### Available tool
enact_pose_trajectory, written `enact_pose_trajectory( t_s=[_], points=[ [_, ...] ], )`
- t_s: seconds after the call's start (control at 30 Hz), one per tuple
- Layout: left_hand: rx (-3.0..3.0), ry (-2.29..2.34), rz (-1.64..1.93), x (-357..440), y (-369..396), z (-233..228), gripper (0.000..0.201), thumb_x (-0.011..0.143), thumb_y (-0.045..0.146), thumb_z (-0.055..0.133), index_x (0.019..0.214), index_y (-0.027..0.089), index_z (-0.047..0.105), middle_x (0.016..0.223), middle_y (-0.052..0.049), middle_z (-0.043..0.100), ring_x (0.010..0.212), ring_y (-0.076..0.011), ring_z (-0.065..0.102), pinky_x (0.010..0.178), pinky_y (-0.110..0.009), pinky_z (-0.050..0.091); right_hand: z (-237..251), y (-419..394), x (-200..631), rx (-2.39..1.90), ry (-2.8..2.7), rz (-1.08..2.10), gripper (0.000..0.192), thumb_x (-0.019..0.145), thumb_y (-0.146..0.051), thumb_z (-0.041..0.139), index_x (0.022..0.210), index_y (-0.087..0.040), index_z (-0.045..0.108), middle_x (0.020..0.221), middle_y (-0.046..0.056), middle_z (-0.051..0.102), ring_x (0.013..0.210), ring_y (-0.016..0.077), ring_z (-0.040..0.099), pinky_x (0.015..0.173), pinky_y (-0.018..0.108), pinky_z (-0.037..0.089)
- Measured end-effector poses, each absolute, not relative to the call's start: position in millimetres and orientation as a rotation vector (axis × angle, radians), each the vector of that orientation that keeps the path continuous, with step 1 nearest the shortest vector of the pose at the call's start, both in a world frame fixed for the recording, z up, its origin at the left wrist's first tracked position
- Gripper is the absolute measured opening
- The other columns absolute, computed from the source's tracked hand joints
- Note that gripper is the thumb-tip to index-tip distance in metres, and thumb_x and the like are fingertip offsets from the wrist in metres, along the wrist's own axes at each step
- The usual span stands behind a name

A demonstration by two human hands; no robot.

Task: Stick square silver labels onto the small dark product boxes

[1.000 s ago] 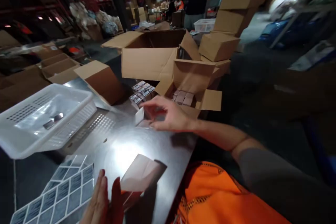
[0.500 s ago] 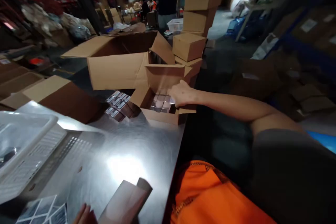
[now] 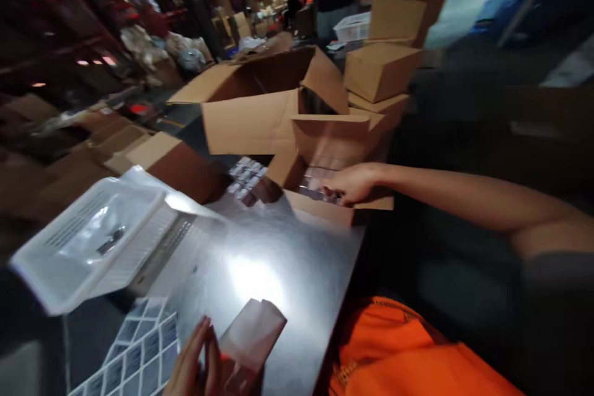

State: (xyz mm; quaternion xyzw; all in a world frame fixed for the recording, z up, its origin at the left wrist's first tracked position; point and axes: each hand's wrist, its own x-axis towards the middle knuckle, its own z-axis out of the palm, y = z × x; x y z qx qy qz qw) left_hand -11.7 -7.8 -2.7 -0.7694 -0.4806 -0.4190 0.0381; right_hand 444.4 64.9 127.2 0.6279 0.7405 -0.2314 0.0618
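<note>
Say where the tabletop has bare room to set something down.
Middle of the tabletop, bordered by white basket, small boxes, open carton and pale box; also a strip from that box to the right edge. Crowded: far end, at small boxes and open carton; near left, around gridded sheets and left hand.

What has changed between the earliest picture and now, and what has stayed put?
The right hand has moved rightward from over the tabletop into the open carton, at the small boxes inside. The little box it held at first is gone from that spot; where it went is unclear. The left hand remains beside the pale packaging; the white basket and printed sheets stay at left.
</note>
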Motion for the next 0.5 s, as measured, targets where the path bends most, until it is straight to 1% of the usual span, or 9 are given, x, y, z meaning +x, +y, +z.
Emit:
enact_pose_trajectory(
  t_s=[0.07, 0.13, 0.2, 0.23, 0.27, 0.33, 0.4, 0.43, 0.5],
  points=[
    [-2.3, -1.397, -1.294, -7.0, -5.7, -1.0, 0.028, 0.086, 0.025, 0.068, 0.112, 0.03, 0.078, 0.1, -0.006, 0.082, 0.086, -0.0256, 0.079, 0.066, -0.033, 0.064, 128.8, 63.4, 443.1, 1.881, 2.236, -0.6, 0.037, 0.077, -0.009, 0.077, 0.113, -0.018, 0.071, 0.098, 0.008, 0.078, 0.08, 0.0221, 0.072, 0.064, 0.029, 0.046],
    [-2.237, -1.35, -1.305, -4.6, -1.4, -0.1, 0.027, 0.091, 0.019, 0.065, 0.113, 0.029, 0.078, 0.102, -0.005, 0.082, 0.084, -0.022, 0.079, 0.068, -0.029, 0.063, 133.2, 59.4, 437.3, 1.946, 2.216, -0.39, 0.029, 0.083, -0.012, 0.073, 0.112, -0.017, 0.072, 0.098, 0.014, 0.078, 0.082, 0.0269, 0.073, 0.068, 0.034, 0.049],
    [-2.185, -1.354, -1.305, -3.6, 1.4, 0.3, 0.028, 0.093, 0.015, 0.065, 0.115, 0.027, 0.077, 0.104, -0.004, 0.082, 0.082, -0.0197, 0.079, 0.068, -0.027, 0.062, 139.0, 51.1, 421.7, 2.039, 2.258, -0.147, 0.024, 0.091, -0.017, 0.067, 0.114, -0.016, 0.071, 0.104, 0.019, 0.077, 0.091, 0.0325, 0.074, 0.079, 0.041, 0.051],
    [-2.17, -1.349, -1.297, -3.3, 1.7, 0.2, 0.028, 0.093, 0.015, 0.066, 0.116, 0.026, 0.077, 0.104, -0.004, 0.082, 0.081, -0.0187, 0.079, 0.067, -0.025, 0.061, 140.7, 45.8, 409.0, 2.076, 2.345, -0.083, 0.023, 0.094, -0.019, 0.063, 0.116, -0.016, 0.07, 0.109, 0.019, 0.076, 0.098, 0.034, 0.073, 0.085, 0.044, 0.051],
    [-2.165, -1.333, -1.28, -2.7, 1.2, 0.0, 0.028, 0.093, 0.015, 0.067, 0.117, 0.025, 0.077, 0.103, -0.004, 0.082, 0.077, -0.0174, 0.079, 0.064, -0.023, 0.059, 140.4, 40.3, 393.0, 2.08, 2.491, -0.1, 0.024, 0.097, -0.021, 0.06, 0.119, -0.017, 0.068, 0.114, 0.018, 0.075, 0.104, 0.0341, 0.072, 0.091, 0.046, 0.051],
    [-2.171, -1.327, -1.255, -0.1, -1.9, -0.8, 0.028, 0.093, 0.015, 0.067, 0.119, 0.023, 0.076, 0.101, -0.004, 0.082, 0.066, -0.0135, 0.076, 0.058, -0.02, 0.056, 131.6, 31.7, 353.2, 1.918, 2.897, -0.404, 0.026, 0.1, -0.029, 0.059, 0.123, -0.021, 0.066, 0.122, 0.015, 0.073, 0.113, 0.0312, 0.068, 0.101, 0.045, 0.05],
    [-2.148, -1.427, -1.296, 5.0, -6.3, -1.9, 0.026, 0.096, 0.018, 0.064, 0.121, 0.021, 0.074, 0.1, -0.005, 0.082, 0.053, -0.01, 0.069, 0.055, -0.02, 0.054, 111.8, 29.3, 308.3, 1.484, 3.196, -0.859, 0.037, 0.095, -0.041, 0.069, 0.129, -0.025, 0.065, 0.127, 0.013, 0.07, 0.121, 0.0293, 0.064, 0.108, 0.041, 0.049],
    [-2.121, -1.51, -1.347, 8.0, -8.4, -2.5, 0.025, 0.098, 0.02, 0.062, 0.121, 0.021, 0.073, 0.101, -0.005, 0.082, 0.048, -0.0092, 0.065, 0.054, -0.022, 0.053, 99.7, 30.6, 286.3, 1.261, 3.232, -1.027, 0.045, 0.092, -0.043, 0.074, 0.132, -0.026, 0.064, 0.13, 0.012, 0.069, 0.123, 0.0291, 0.063, 0.109, 0.041, 0.049],
    [-2.056, -1.677, -1.459, 12.6, -11.2, -3.4, 0.024, 0.101, 0.026, 0.057, 0.12, 0.021, 0.072, 0.103, -0.006, 0.082, 0.045, -0.0092, 0.06, 0.054, -0.024, 0.052, 76.2, 36.8, 247.5, 1.005, 3.21, -1.198, 0.055, 0.085, -0.041, 0.082, 0.134, -0.023, 0.064, 0.125, 0.012, 0.07, 0.117, 0.0293, 0.065, 0.103, 0.042, 0.052]
  ],
)
